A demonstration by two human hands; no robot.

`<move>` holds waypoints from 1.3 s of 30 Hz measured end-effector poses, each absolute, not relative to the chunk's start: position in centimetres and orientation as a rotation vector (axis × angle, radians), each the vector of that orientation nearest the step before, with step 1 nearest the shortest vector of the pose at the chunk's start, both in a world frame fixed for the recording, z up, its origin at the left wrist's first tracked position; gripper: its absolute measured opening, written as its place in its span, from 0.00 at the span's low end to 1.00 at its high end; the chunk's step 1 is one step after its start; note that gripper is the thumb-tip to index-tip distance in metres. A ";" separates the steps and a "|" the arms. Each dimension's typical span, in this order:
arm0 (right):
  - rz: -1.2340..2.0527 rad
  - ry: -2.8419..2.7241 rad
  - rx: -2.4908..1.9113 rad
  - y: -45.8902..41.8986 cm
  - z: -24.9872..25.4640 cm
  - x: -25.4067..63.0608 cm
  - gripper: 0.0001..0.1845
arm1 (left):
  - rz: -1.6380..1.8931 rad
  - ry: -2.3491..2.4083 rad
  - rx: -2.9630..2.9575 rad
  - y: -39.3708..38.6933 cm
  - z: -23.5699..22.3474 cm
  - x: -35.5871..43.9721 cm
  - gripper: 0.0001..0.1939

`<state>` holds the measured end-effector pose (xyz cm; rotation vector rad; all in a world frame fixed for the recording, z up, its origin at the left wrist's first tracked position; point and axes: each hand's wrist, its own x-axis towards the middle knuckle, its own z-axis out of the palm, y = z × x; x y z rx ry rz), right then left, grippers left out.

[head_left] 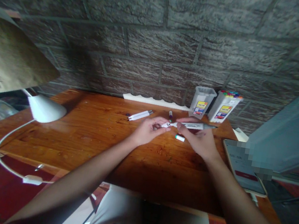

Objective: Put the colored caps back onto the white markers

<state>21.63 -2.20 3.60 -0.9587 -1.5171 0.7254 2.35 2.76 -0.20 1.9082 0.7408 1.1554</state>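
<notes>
Clock directions run from the white marker [194, 126], which lies crosswise above the bench [85, 132] in the right hand [200, 140], its grey end toward 3 o'clock. The right fingers are closed round its barrel, where a small line of print is too fine to read. At 9 o'clock the left hand [149, 130] has its fingers pinched narrow on a small white piece [165, 125], close to the marker's other end; whether they touch I cannot tell.

A green-ended cap [180, 138] lies at 7 o'clock, a dark-ended cap [170, 114] at 10, and a pair of white markers [139, 115] at 9. At about 1 o'clock stands a clear box [198, 97], and at 2 a box of colour-ended markers [216, 108]; each bears a yellow label with a red patch and a blue-and-red picture, the wording illegible. The lamp shade [6, 57], beyond 9 o'clock, carries dark slanting lettering, too skewed to read surely. The tablet [245, 170] at 4 is partly pixelated, its text unreadable.
</notes>
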 end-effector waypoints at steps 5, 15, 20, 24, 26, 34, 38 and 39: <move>0.642 -1.656 -0.942 -1.9 2.8 21.5 0.08 | 1.117 0.761 1.983 2.5 -0.1 2.4 0.15; 0.422 -1.458 -1.098 0.4 2.6 26.3 0.11 | 1.159 0.782 1.936 2.5 -0.1 2.3 0.15; 0.606 -1.442 -0.998 -0.8 3.3 24.1 0.12 | 1.186 0.777 1.925 2.7 -0.1 2.2 0.15; 0.621 -1.495 -0.944 -1.9 3.9 22.8 0.10 | 1.201 0.801 1.976 2.7 -0.1 2.3 0.14; 0.652 -1.518 -0.946 -2.0 3.8 22.6 0.10 | 1.195 0.811 1.999 2.7 -0.2 2.3 0.14; 0.533 -1.739 -0.901 -1.9 3.0 22.4 0.10 | 1.161 0.786 2.019 2.7 -0.1 2.2 0.12; 0.483 -1.763 -0.890 -2.1 3.4 22.6 0.08 | 1.153 0.787 2.013 2.5 0.0 2.4 0.12; 0.474 -1.765 -0.892 -2.1 3.4 22.6 0.08 | 1.147 0.787 2.017 2.5 -0.1 2.4 0.12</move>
